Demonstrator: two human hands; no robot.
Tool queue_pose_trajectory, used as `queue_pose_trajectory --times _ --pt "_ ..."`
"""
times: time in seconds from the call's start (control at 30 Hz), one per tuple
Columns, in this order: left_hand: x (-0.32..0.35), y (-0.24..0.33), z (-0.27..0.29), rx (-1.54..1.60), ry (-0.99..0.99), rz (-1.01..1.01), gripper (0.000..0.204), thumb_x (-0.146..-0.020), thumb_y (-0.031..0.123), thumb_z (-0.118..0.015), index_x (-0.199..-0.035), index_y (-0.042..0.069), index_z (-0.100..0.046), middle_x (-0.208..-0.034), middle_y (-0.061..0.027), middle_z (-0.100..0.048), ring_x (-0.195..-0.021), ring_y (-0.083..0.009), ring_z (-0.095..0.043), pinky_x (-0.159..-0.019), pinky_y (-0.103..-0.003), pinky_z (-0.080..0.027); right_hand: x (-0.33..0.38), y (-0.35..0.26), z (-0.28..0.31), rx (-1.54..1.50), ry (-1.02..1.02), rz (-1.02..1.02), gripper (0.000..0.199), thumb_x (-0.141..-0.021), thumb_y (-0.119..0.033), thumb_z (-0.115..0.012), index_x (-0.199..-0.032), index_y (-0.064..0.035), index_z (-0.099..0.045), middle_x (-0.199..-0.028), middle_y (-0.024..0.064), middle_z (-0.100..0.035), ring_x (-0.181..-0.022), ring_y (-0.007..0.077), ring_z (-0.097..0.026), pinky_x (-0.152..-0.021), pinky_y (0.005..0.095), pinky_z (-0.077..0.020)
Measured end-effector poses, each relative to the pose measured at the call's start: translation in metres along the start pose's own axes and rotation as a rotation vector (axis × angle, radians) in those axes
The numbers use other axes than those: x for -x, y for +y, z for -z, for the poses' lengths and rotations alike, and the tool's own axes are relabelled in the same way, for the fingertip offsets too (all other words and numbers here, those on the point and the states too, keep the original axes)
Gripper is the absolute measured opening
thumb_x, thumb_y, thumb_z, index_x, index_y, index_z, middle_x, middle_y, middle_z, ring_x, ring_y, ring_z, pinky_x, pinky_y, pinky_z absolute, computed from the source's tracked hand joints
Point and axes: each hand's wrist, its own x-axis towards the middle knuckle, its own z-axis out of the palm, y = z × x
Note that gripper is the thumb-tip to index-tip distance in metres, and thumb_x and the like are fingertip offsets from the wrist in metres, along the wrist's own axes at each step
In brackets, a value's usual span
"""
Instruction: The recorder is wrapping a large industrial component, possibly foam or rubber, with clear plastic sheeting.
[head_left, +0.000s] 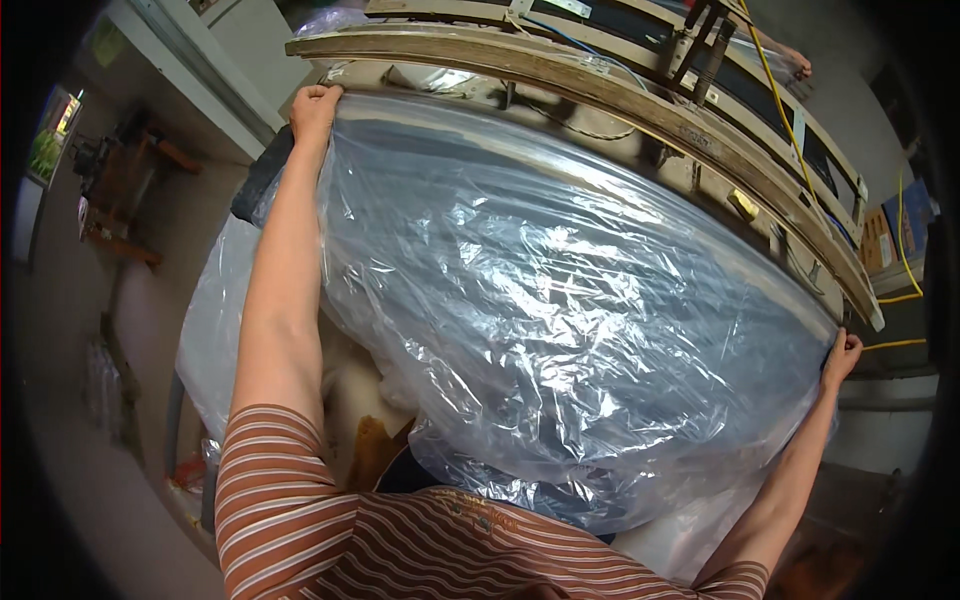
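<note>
A wide sheet of clear plastic film [560, 280] stretches between my two hands and drapes down toward my body, wrinkled and shiny. With closed fingers, my left hand [315, 112] pinches its far left corner. Far out to the right, my right hand [842, 358] grips the other end of the same edge. That far edge runs nearly straight along a wooden beam [590, 80] of a frame. Dark material shows through the film. Where the lower part gathers near my lap, its folds hide what lies beneath.
Behind the beam stands a wooden and metal machine frame [700, 60] with a yellow hose [775, 85] hanging down. Another person's hand [797, 64] shows at the upper right. A blue and orange box [890, 235] sits at the right. More loose film [215, 320] hangs at my left.
</note>
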Motion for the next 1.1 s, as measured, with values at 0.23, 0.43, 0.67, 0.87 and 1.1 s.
queue_pose_trajectory --times 0.23,0.43,0.67,0.87,1.1 --pt "-0.022 -0.033 0.005 0.012 -0.001 0.142 0.029 -0.075 0.028 -0.063 -0.087 0.001 -0.061 -0.084 -0.0102 -0.064 -0.076 -0.0195 -0.061 -0.070 -0.032 -0.047 -0.005 0.023 0.009 0.153 0.094 0.066 0.038 -0.083 -0.029 -0.063 -0.095 0.0055 -0.051 -0.092 0.0123 -0.049 -0.085 0.0241 -0.045 -0.084 0.0326 -0.0372" --pt "-0.013 -0.022 0.021 0.511 0.087 0.312 0.032 -0.088 0.024 -0.045 -0.097 -0.004 -0.056 -0.091 -0.0152 -0.062 -0.079 -0.0248 -0.060 -0.073 -0.037 -0.046 0.002 0.012 0.004 -0.124 0.113 -0.210 0.040 -0.092 -0.031 -0.049 -0.109 0.0050 -0.051 -0.109 0.0132 -0.053 -0.100 0.0234 -0.049 -0.090 0.0334 -0.0369" --pt "-0.004 0.003 -0.005 -0.525 -0.260 0.146 0.061 -0.085 0.055 -0.043 -0.112 0.004 -0.061 -0.114 -0.0202 -0.059 -0.111 -0.0354 -0.052 -0.093 -0.039 -0.038 0.012 -0.050 0.031 -0.061 -0.022 -0.232 0.047 -0.093 -0.035 -0.043 -0.110 0.0044 -0.060 -0.103 0.0136 -0.064 -0.102 0.0247 -0.056 -0.093 0.0335 -0.0388" --pt "-0.094 -0.072 0.152 -0.171 -0.206 -0.088 0.041 -0.089 0.035 -0.056 -0.113 0.003 -0.062 -0.107 -0.0125 -0.064 -0.093 -0.0205 -0.061 -0.083 -0.031 -0.046 0.060 -0.102 0.062 0.004 0.026 -0.004 0.030 -0.092 -0.027 -0.044 -0.086 0.0001 -0.056 -0.083 0.0159 -0.056 -0.078 0.0308 -0.052 -0.074 0.0355 -0.0409" --pt "-0.104 -0.059 0.200 -1.259 0.026 -0.156 0.047 -0.083 0.037 -0.058 -0.119 0.007 -0.057 -0.110 -0.0166 -0.062 -0.102 -0.0351 -0.057 -0.088 -0.042 -0.044 0.208 -0.159 0.165 0.102 0.003 0.222 0.019 -0.088 -0.015 -0.049 -0.078 0.0000 -0.054 -0.078 0.0091 -0.053 -0.079 0.0235 -0.052 -0.074 0.0309 -0.0399"
